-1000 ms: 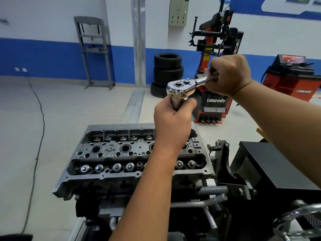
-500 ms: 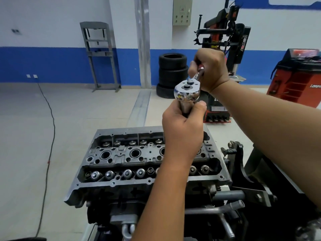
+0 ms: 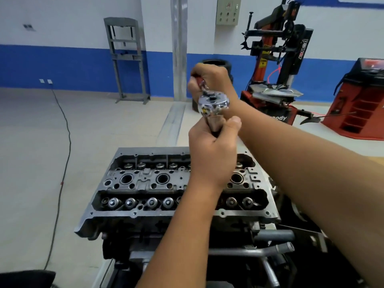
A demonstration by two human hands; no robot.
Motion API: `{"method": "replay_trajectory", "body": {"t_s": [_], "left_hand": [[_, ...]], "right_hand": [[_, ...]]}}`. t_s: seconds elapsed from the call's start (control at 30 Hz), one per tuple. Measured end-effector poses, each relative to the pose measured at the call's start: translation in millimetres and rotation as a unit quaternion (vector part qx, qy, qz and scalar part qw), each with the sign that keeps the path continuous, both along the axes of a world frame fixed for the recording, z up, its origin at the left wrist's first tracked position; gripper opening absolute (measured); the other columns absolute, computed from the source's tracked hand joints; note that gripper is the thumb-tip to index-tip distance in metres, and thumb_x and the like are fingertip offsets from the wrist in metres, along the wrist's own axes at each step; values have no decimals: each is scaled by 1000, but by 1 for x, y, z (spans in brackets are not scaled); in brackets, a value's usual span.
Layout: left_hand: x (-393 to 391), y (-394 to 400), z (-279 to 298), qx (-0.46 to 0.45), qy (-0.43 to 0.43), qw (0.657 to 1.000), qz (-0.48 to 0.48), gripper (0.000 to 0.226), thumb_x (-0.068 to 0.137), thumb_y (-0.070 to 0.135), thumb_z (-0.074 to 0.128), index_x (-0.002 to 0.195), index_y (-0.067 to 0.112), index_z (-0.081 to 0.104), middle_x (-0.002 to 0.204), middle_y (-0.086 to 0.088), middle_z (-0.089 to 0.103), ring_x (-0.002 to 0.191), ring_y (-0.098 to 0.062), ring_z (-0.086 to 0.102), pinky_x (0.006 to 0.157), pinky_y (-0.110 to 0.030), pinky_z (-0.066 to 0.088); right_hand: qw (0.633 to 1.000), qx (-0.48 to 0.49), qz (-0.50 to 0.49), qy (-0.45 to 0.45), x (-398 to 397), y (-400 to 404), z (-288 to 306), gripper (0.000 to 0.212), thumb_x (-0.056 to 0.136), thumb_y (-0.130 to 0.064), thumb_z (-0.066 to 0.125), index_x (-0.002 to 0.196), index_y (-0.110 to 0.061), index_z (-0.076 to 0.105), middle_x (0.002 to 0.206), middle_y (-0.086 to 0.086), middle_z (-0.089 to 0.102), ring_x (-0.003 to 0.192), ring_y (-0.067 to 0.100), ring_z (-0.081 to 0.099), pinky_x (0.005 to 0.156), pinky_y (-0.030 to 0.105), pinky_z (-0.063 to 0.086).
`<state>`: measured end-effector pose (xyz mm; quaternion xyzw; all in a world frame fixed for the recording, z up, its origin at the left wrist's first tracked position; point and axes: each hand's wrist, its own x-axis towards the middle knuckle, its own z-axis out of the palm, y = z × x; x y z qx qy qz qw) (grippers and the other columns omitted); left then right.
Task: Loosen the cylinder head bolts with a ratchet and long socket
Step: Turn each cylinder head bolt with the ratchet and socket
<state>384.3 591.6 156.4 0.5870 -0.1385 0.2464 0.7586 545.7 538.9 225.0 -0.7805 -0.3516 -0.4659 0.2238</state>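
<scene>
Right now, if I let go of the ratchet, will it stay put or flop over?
Probably tips: the ratchet sits high on a tall, narrow socket, so it looks top-heavy. Its polished chrome likely feels slippery. All metal, so stiff and fairly heavy.

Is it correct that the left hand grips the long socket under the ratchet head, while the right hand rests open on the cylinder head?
Not quite. The left hand does grip the long socket under the ratchet head, but the right hand is not resting open on the cylinder head: it grips the ratchet handle, raised above the engine. The head view shows this.
</scene>
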Motion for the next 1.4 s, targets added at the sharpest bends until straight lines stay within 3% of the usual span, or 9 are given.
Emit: {"method": "replay_trajectory", "body": {"t_s": [0.17,0.27,0.4,0.6,0.73,0.93,1.13,1.27,1.4], "left_hand": [[0,3,3,-3,9,999,-35,45,98,9,64,68,0,32,56,-2,28,48,-16,25,52,-32,26],[-3,4,5,-5,23,999,-42,43,100,6,64,69,-5,37,58,-4,29,48,-16,27,53,-30,28],[-3,3,8,28,39,997,-56,35,101,2,63,69,9,48,49,15,40,42,-2,40,49,-12,37],[-13,10,11,54,72,991,-99,50,100,7,65,53,24,58,46,9,39,38,-4,34,42,-13,32],[-33,14,5,93,63,981,-155,47,100,11,66,56,26,63,47,10,41,40,-8,34,45,-21,30],[-27,-18,8,93,66,993,-16,44,96,11,66,59,19,45,53,10,41,53,-6,39,57,-23,35],[-8,-4,4,48,79,995,32,57,94,7,59,44,28,41,43,15,35,43,-2,31,43,-18,30],[-3,-15,8,85,77,993,3,49,92,7,58,51,23,36,45,14,33,44,-4,29,43,-19,29],[-7,-18,8,94,87,991,-35,39,94,12,63,59,18,48,50,14,35,49,-6,32,50,-24,33]], "right_hand": [[973,-52,-224,35,-65,-67,15,24,88,-16,49,82,0,66,76,17,65,81,35,58,81,45,47],[948,-91,-301,58,-127,-100,22,29,89,-25,53,83,-1,67,71,12,56,69,34,50,75,42,44],[927,-104,-359,27,-227,-126,3,40,92,-48,44,88,-12,62,69,5,51,62,37,53,62,44,49],[919,-156,-362,-4,-252,-118,-4,30,87,-43,48,83,-13,50,63,-1,37,57,30,45,57,37,42],[938,-94,-330,51,-174,-112,13,22,84,-29,61,70,-12,60,60,-2,40,69,31,48,73,40,34],[956,-95,-228,160,-93,-75,24,22,92,-14,61,73,-5,61,79,11,50,81,31,49,69,33,31],[871,-207,-416,160,-177,-98,36,27,91,-40,54,86,-15,62,69,7,52,69,33,54,63,38,48],[869,-274,-403,80,-294,-102,22,37,83,-57,41,77,-20,36,54,-3,36,38,14,27,48,17,20],[854,-317,-328,250,-277,-120,37,18,99,-42,49,102,-25,55,78,-7,55,62,16,52,53,32,40]]}}
